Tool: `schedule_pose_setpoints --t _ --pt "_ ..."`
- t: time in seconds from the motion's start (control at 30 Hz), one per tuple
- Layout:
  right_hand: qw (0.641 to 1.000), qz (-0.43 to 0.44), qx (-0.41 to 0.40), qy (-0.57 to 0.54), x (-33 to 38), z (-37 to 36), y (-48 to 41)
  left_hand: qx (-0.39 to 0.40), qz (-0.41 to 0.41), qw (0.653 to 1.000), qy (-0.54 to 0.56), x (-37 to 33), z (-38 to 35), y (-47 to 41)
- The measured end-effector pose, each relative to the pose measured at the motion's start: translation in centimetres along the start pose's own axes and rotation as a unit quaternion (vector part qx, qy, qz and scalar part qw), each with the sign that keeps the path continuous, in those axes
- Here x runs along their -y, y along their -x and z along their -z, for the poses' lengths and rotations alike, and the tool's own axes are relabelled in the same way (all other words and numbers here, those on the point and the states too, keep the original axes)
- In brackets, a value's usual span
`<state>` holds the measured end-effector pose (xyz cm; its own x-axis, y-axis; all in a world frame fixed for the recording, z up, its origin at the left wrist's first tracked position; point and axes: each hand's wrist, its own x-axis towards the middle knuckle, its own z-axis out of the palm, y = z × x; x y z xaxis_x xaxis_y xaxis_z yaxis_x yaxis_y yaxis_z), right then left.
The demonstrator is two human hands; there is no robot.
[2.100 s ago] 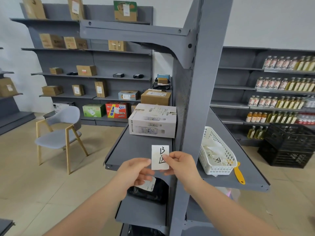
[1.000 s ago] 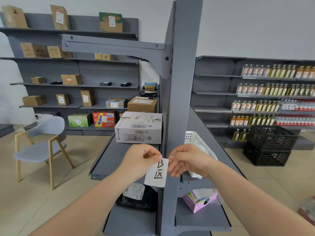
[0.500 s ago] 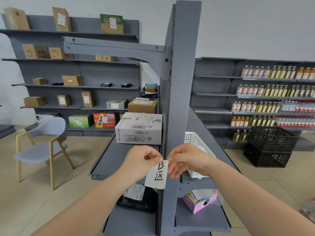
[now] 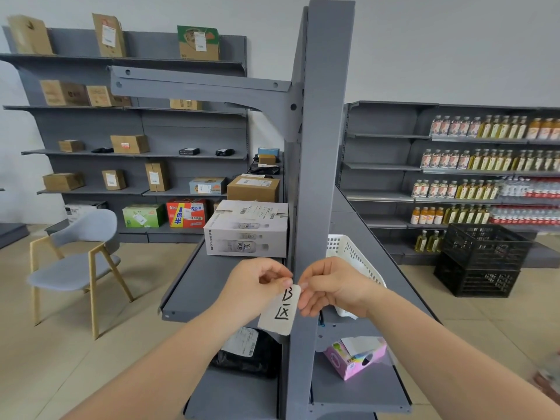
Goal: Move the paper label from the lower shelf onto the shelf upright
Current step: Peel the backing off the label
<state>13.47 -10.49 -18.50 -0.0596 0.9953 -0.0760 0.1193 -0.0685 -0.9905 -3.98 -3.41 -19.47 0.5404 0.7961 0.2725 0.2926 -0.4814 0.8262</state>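
Observation:
A white paper label with black handwritten characters hangs in front of the grey shelf upright, at about waist height. My left hand pinches its top left corner and my right hand pinches its top right corner. The label tilts, its lower end swinging left of the upright's front face. Whether it touches the metal I cannot tell. The lower shelf lies below my forearms.
A white carton sits on the middle shelf to the left. A white basket stands to the right behind my right hand. A black bag and a pink tissue box lie on the lower shelf. A grey chair stands far left.
Both hands carried the label from left of the upright to its front face, and the view swung to face the upright square on. Over the last half second almost nothing moved.

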Motion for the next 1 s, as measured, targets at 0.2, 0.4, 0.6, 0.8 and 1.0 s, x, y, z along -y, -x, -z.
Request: schedule_pose_setpoints --t 0.2,0.4,0.6,0.8,1.0 --pt "0.993 0.052 -0.104 -0.029 -1.3 -0.7 -0.7 -0.171 -0.071 0.982 -0.022 0.6 -0.4 0.2" --pt "0.981 0.100 -0.161 -0.037 -2.1 -1.5 -1.2 -0.113 -0.074 0.991 -0.012 0.1 -1.2 0.9" --pt "0.979 0.113 -0.166 -0.033 -2.2 -1.7 -1.1 -0.107 -0.060 0.992 -0.021 0.6 -1.7 0.4" --pt "0.978 0.125 -0.163 -0.031 -2.1 -1.8 -1.2 -0.094 -0.084 0.991 -0.034 0.5 -1.7 -0.1" --pt "0.976 0.125 -0.175 -0.021 -2.3 -1.6 -1.1 -0.092 -0.112 0.986 -0.081 0.4 -1.8 -0.4"
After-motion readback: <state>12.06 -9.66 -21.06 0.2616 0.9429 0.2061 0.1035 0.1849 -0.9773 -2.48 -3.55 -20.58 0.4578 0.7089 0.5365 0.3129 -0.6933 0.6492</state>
